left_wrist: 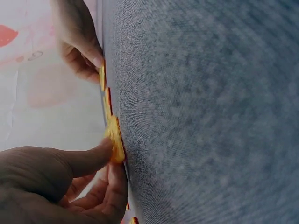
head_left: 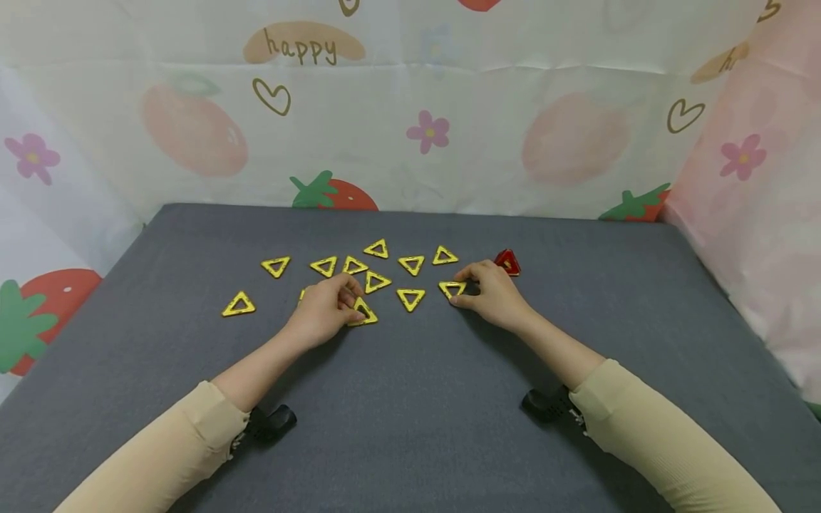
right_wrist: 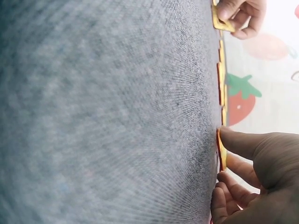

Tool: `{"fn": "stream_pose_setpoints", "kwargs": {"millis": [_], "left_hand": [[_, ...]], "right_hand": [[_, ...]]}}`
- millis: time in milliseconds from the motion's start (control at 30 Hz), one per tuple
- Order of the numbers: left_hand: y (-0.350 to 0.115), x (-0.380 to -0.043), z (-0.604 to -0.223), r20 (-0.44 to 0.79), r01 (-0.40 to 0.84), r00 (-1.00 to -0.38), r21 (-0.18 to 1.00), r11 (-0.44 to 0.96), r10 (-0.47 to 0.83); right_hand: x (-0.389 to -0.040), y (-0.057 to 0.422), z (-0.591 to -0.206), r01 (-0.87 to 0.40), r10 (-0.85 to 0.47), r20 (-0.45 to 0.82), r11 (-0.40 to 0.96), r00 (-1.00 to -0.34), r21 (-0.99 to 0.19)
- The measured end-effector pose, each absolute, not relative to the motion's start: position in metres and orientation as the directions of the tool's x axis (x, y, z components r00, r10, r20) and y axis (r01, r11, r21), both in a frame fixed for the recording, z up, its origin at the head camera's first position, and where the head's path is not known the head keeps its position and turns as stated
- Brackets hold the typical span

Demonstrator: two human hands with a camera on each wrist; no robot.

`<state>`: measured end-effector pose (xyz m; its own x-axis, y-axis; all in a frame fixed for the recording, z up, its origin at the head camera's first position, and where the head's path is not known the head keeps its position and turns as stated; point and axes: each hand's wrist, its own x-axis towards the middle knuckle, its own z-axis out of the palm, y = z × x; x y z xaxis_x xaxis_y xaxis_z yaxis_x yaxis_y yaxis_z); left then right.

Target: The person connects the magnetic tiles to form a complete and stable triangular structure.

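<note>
My left hand (head_left: pixel 323 306) pinches a yellow triangular magnetic tile (left_wrist: pixel 117 140) with an open middle, its thumb on the near face. In the head view this tile appears slightly tilted at the front of a loose spread of similar tiles. Toward the right end of that spread, my right hand (head_left: pixel 495 296) holds another yellow triangular tile (right_wrist: pixel 222 156) at its edges between thumb and fingers, low at the cloth. Just beyond the right hand lie red triangular pieces (head_left: pixel 512 262), apparently overlapping. One yellow tile is mostly covered by the left hand.
Several yellow triangular tiles lie between and beyond the hands, including one at the centre (head_left: pixel 410 305) and one at the far left (head_left: pixel 239 311). A dark grey cloth (head_left: pixel 410 427) covers the table. A printed curtain (head_left: pixel 487 92) stands along the back edge and sides.
</note>
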<state>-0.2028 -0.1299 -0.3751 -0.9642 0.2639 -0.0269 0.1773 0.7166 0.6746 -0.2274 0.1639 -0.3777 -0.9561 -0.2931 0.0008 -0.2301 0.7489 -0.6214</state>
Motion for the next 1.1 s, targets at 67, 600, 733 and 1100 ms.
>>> {"fn": "stream_pose_setpoints", "kwargs": {"millis": [67,600,733,1100], "left_hand": [[-0.128,-0.201,-0.375,-0.041,0.171,-0.959,0.707,0.687,0.281],[-0.073,-0.162,-0.372,-0.171,0.205,-0.812,0.812,0.546,0.558],[-0.074,-0.161,-0.372,-0.162,0.231,-0.823,0.780,0.581,0.544],[-0.085,-0.158,-0.370,-0.143,0.367,-0.757,0.714,0.596,0.638]], "right_hand": [[-0.227,0.164,-0.378,-0.231,-0.294,0.001,0.750,-0.956,-0.620],[-0.227,0.163,-0.378,-0.220,-0.281,-0.004,0.762,-0.960,-0.609],[-0.228,0.163,-0.379,-0.224,-0.284,-0.001,0.761,-0.959,-0.608],[-0.228,0.163,-0.379,-0.230,-0.286,0.003,0.764,-0.958,-0.602]]}}
